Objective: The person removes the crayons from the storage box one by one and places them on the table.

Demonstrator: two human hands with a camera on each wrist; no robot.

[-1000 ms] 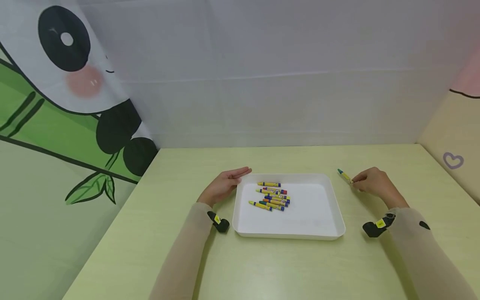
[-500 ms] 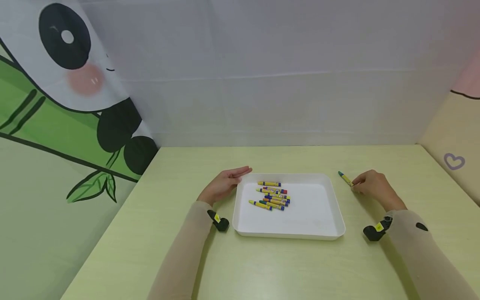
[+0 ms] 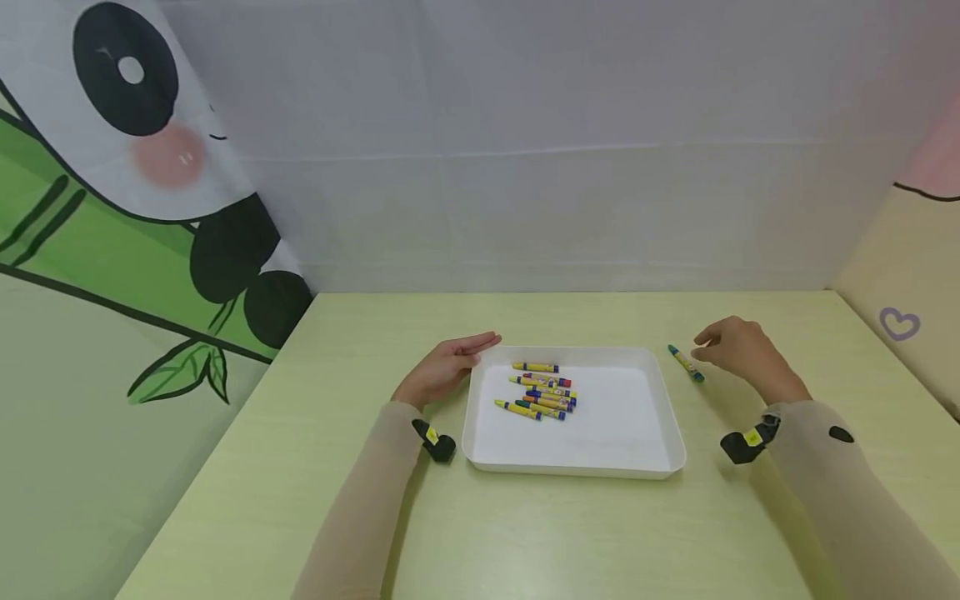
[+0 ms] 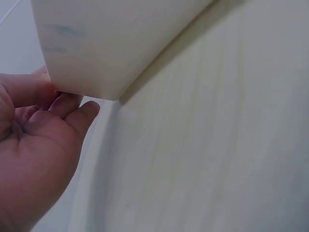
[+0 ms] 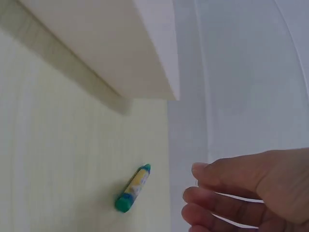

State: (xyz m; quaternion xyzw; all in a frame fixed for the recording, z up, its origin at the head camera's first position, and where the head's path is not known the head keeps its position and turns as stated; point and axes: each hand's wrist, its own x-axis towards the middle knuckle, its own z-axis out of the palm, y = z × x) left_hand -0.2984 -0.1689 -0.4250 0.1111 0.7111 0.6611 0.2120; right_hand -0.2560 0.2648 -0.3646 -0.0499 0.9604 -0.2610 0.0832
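Green crayon (image 3: 686, 363) (on the table) beside right hand (image 3: 738, 350), untouched

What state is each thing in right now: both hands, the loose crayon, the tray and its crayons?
Left hand: open, fingers straight against the tray's left wall.
Right hand: open, holds nothing, just above the table beside the green crayon.
Green crayon: lying flat on the table, outside the tray.
Tray: upright on the table.
Crayon pile: loose in the tray.
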